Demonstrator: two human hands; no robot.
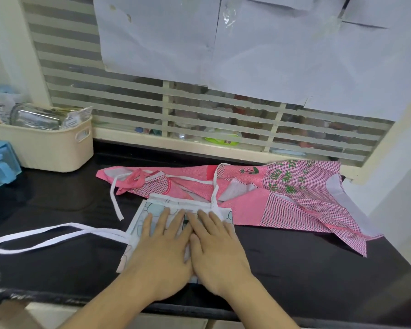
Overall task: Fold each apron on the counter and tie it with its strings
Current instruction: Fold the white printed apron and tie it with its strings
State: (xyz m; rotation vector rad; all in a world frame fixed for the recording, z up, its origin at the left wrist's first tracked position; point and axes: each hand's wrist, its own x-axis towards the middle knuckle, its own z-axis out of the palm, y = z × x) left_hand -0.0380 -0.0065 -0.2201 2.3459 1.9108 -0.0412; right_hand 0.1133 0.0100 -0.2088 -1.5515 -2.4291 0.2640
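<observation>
Both hands flat on the folded white apron (pixel 141 220) at lower centre of the frame, on the black table (pixel 294 262). Left hand (pixel 161 252) and right hand (pixel 217 250) side by side, grip spread, fingers straight, pressing down, pinching nothing. White strings (pixel 33 236) looping off toward the left. Pink checked apron (pixel 282 198) lying unfolded just behind, reaching right. Cream basket (pixel 50 148) at upper left.

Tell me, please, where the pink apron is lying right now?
The pink apron lies unfolded at the back of the counter below the window, just behind the white apron.
</observation>
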